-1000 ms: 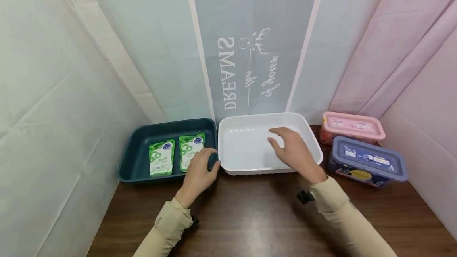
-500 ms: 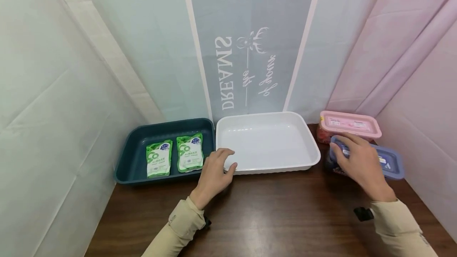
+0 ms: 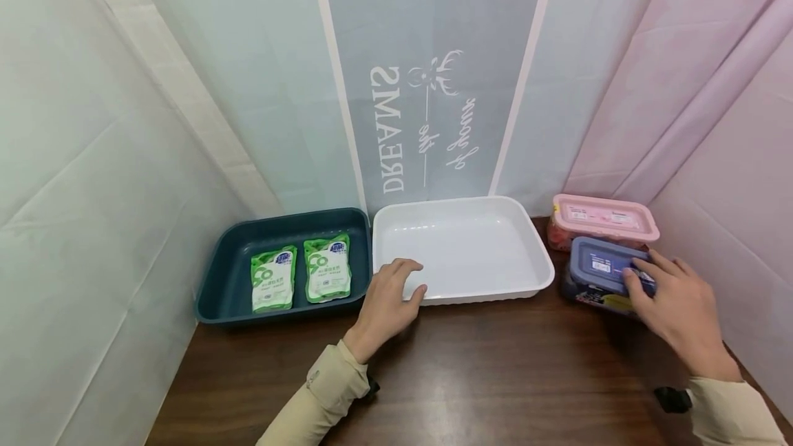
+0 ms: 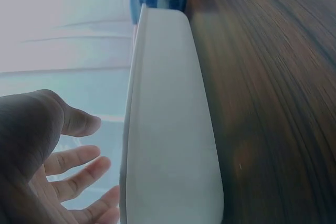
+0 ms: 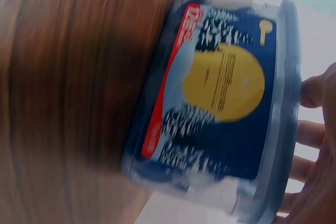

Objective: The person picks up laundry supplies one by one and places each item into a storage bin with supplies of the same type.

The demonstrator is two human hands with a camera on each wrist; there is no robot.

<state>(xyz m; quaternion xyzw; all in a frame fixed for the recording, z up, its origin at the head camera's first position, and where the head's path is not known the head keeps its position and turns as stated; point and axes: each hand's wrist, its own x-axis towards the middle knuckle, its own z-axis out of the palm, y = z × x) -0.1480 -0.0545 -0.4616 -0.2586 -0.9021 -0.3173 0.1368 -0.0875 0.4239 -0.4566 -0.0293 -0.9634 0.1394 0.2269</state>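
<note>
My left hand (image 3: 385, 301) hovers at the front rim of the white tray (image 3: 458, 253), thumb and fingers apart with nothing between them. In the left wrist view its fingers (image 4: 79, 177) are beside the tray's pale side wall. My right hand (image 3: 678, 305) is over the right end of a blue lidded box (image 3: 597, 263), covering part of the lid. Seen from the right wrist, relaxed fingers (image 5: 310, 132) lie along the lid's edge, and the box's front shows a yellow round label. Whether the fingertips touch the lid is hard to tell.
A pink lidded box (image 3: 604, 217) stands just behind the blue one, near the right-hand cloth wall. On the left, a dark teal tray (image 3: 229, 288) holds two green-and-white pouches (image 3: 327, 268). Brown wooden tabletop (image 3: 471, 370) runs in front; printed cloth hangs behind.
My right hand went from above the white tray to the blue box, then along its lid to the right end. My left hand shifted right, from the teal tray to the white tray's front edge.
</note>
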